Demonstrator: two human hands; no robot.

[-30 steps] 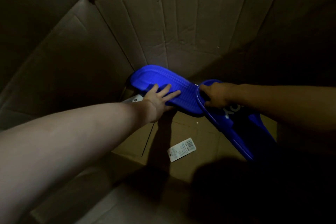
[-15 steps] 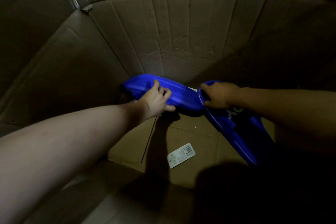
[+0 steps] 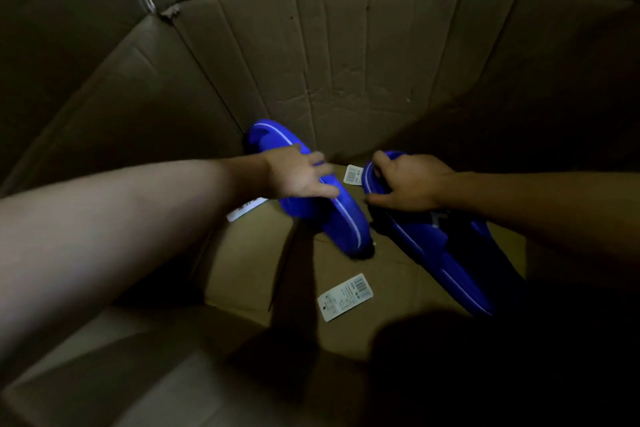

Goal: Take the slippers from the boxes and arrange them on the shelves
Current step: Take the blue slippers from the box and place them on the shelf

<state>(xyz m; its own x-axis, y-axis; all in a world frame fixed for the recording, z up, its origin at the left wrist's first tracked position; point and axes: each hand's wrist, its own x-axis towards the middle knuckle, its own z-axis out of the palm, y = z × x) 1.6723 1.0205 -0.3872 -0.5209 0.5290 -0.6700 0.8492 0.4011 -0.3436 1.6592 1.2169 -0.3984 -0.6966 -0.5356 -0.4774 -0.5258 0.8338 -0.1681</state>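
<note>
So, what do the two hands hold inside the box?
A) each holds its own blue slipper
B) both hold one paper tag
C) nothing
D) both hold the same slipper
A: the left hand grips the left slipper, and the right hand grips the right slipper.

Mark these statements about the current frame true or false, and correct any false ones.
1. The left hand holds the left slipper. True.
2. The right hand holds nothing. False: its fingers curl over the rim of the right slipper.
3. Both slippers are blue. True.
4. The slippers stand on a shelf. False: they are inside the box.
5. A tag lies loose on the box floor. True.
</note>
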